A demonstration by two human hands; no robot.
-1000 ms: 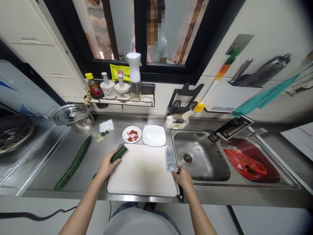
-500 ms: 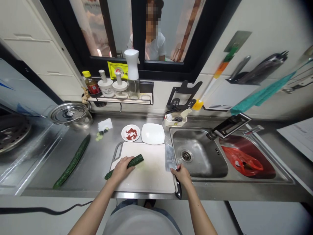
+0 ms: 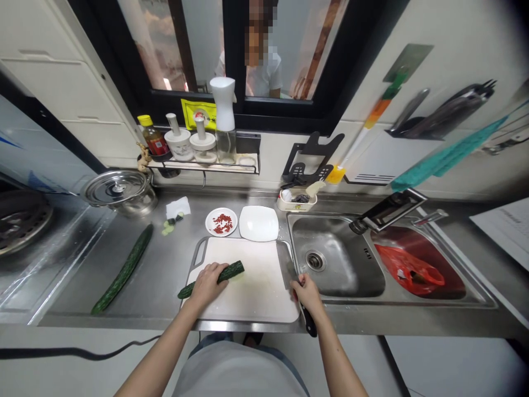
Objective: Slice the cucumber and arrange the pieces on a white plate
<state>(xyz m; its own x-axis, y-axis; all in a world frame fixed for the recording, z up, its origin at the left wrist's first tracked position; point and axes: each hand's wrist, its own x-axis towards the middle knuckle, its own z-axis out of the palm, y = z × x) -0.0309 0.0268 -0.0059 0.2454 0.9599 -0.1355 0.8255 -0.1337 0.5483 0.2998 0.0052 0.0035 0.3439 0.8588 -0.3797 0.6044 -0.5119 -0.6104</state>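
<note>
My left hand point(image 3: 208, 285) is wrapped over a dark green cucumber point(image 3: 232, 269) with one end cut flat, holding it down on the white cutting board point(image 3: 256, 302). My right hand point(image 3: 306, 292) grips a kitchen cleaver at the board's right edge. Its broad blade point(image 3: 285, 266) points away from me, and its black handle point(image 3: 309, 321) sticks out below my fingers. Behind the board stand a small plate of chopped red pieces point(image 3: 222, 222) and a bare white plate point(image 3: 259, 223). A whole cucumber point(image 3: 124, 269) lies on the steel counter to the left.
Cucumber scraps point(image 3: 168, 226) lie beside a white tissue point(image 3: 178, 207). A lidded pot point(image 3: 120, 191) stands at the back left. To the right is a double sink point(image 3: 343, 275), with a red plastic bag point(image 3: 409, 270) in its right basin. A person point(image 3: 261, 71) is behind the window.
My right hand has shifted slightly, and the cleaver has turned, its blade now looking narrower and its handle end further right. My left hand remains on the cucumber.
</note>
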